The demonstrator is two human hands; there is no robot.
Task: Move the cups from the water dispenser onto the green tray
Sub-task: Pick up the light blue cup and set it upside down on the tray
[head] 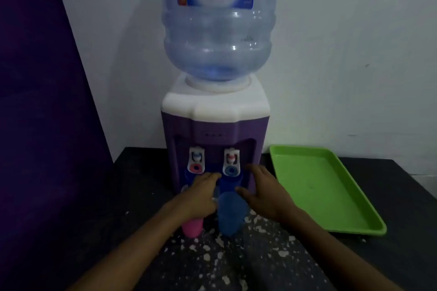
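A purple water dispenser (214,130) with a white top carries a big blue bottle. A dark blue cup (230,184) stands under its right tap, and another dark blue shape (188,175) shows under the left tap. In front, on the table, stand a light blue cup (233,214) and a pink cup (192,228). My left hand (201,196) reaches over the pink cup, fingers stretched to the dark blue cup's left side. My right hand (262,194) is spread at that cup's right side, thumb near the light blue cup. The green tray (307,156) lies right of the dispenser, holding nothing.
The black table top (132,196) is speckled with white flakes in front of the dispenser. A purple panel (42,101) stands at the left and a white wall rises behind. The tray's near corner reaches close to the table's right side.
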